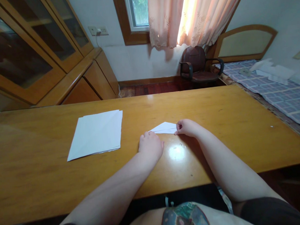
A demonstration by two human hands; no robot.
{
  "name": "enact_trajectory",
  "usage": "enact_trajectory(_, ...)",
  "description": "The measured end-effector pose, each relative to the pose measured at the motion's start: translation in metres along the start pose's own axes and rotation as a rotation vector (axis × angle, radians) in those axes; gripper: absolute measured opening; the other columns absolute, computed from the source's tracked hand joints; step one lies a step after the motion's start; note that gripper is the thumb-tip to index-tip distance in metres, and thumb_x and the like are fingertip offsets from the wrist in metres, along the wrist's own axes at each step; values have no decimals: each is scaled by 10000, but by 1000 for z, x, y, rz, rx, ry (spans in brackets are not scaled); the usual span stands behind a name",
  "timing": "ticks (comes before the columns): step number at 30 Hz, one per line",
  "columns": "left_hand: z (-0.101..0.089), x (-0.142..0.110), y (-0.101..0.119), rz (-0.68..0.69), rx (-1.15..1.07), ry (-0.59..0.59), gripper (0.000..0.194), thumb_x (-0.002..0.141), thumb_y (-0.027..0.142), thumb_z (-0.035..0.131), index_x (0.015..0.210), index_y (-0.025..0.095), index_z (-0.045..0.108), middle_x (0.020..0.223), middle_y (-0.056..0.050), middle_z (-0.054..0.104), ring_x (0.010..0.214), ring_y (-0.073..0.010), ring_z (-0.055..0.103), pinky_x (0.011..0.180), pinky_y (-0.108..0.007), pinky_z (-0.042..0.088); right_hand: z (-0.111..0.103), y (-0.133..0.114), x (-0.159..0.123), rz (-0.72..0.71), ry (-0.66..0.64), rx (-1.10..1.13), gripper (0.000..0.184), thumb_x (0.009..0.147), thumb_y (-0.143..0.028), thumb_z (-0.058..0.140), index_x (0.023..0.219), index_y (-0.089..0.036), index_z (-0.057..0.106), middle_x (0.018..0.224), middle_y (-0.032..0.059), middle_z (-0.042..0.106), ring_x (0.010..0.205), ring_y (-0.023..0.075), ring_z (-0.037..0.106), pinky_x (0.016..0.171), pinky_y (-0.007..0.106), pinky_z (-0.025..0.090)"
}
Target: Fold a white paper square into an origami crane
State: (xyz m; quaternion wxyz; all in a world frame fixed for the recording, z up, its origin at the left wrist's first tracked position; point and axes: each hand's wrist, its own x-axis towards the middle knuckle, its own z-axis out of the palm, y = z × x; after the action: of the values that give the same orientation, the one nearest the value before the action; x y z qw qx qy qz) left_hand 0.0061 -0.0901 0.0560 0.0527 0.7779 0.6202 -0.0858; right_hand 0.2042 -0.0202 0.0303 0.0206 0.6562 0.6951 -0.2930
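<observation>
A small piece of white folded paper (165,127) lies on the wooden table, with a crease or layered edge running along its length. It has a peak on its far side and narrows toward the left. At its left tip, my left hand (151,146) is closed with the fingers bent down over the paper and the thumb out to the right; the fingertips are hidden. My right hand (187,128) pinches the right end between thumb and curled fingers. To the left of both hands rests a stack of white paper sheets (97,134), its edges slightly uneven.
The wooden table (43,183) spans the view, its near edge close to my body. Beyond it are a glass-doored cabinet (71,79), a curtained window (139,8) and a brown armchair (195,62). A bed (283,90) with a checked cover stands at right.
</observation>
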Motion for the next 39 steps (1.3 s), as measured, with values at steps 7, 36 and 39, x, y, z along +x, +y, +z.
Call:
enact_trajectory(7,-2,2,-20,9,-28,-31,451,866,446,419,1007,102,674,992,-187,666,967,-319,591,809,-423,463,1,2,-1,-7,-1,16,244,650,-411,745,703,-202,631,639,-12,619,563,116,519,508,238,291)
enact_trajectory(36,-2,40,-55,234,-569,95,287,866,297,493,1059,247,699,1012,-39,687,940,-189,610,842,-284,454,1,-4,-10,-217,432,53,466,614,-478,769,944,-186,618,1019,82,627,950,225,568,781,299,418)
enact_trajectory(39,2,42,-54,297,-679,93,265,864,279,500,1023,242,708,988,-25,691,924,-168,611,860,-282,458,2,-9,-13,-316,413,90,635,572,-420,813,1122,-195,588,1134,98,603,1045,239,544,861,321,409)
